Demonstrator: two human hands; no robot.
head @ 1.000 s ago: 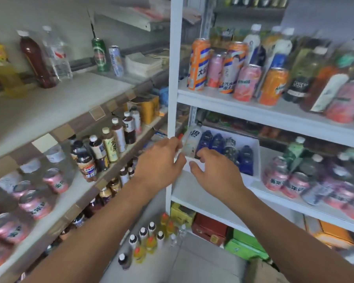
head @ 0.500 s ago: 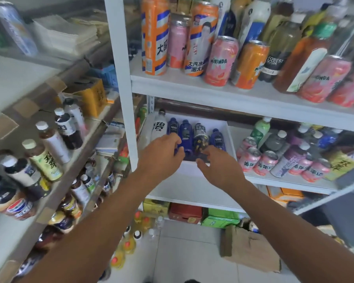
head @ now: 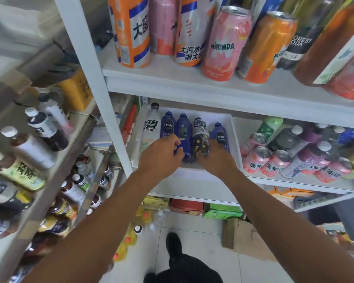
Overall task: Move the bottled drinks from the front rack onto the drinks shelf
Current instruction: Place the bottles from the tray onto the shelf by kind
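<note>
On the middle shelf of the front rack, a white tray (head: 234, 137) holds five bottles lying side by side with caps pointing away: a white bottle (head: 150, 129) at the left, then a dark blue bottle (head: 168, 124), a second blue bottle (head: 184, 129), a dark patterned bottle (head: 200, 131) and a further blue bottle (head: 220, 132) at the right. The left hand (head: 161, 153) is at the near ends of the two blue bottles left of centre, fingers curled with the tips touching or just beside the second one — whether the grip has closed cannot be told. The right hand (head: 215, 158) lies over the near ends of the patterned bottle and the rightmost blue bottle; its fingers are bent, but no firm hold is visible. Judged from appearance, the bottles are small, full, rigid plastic — moderately heavy for their size, smooth, and likely to roll on the tray floor once a neighbour is removed. The recommended hold is around the body near the base, fingers wrapped fully, since the label film may slip. Pink cans (head: 260, 158) stand just beside the tray on the right.
</note>
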